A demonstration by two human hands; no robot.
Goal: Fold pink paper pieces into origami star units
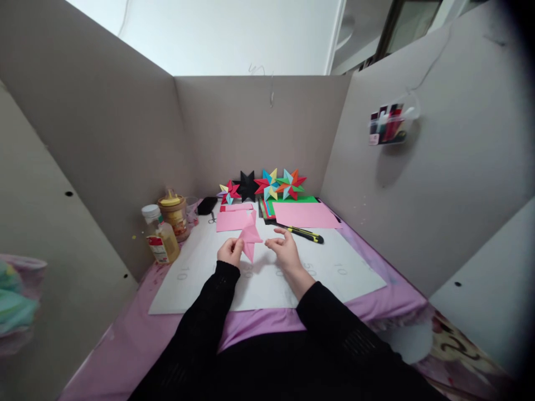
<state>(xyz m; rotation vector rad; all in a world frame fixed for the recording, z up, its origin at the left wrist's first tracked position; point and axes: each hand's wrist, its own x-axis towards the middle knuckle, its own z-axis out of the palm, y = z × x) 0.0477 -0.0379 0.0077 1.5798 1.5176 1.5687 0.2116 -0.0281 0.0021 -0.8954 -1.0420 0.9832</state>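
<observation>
My left hand (230,252) is closed on a pink folded-paper star (249,235), pinching its left side between thumb and fingers. The star is held up over the white board (200,292), with its points spread up, down and to the right. Just right of its right-hand point is my right hand (286,252), fingers apart and a small gap from the paper. Beyond the hands lie a pink paper sheet (228,221) on the left and another pink sheet (307,214) on the right. A yellow-and-black utility knife (307,234) rests near the right fingers.
Several finished paper stars (270,185) lean on the back panel. A glue bottle (161,236), a brown jar (173,217), a clear cup (191,210), scissors (212,218) and a black phone-like object (207,205) stand or lie at left. Grey panels (263,122) enclose the table.
</observation>
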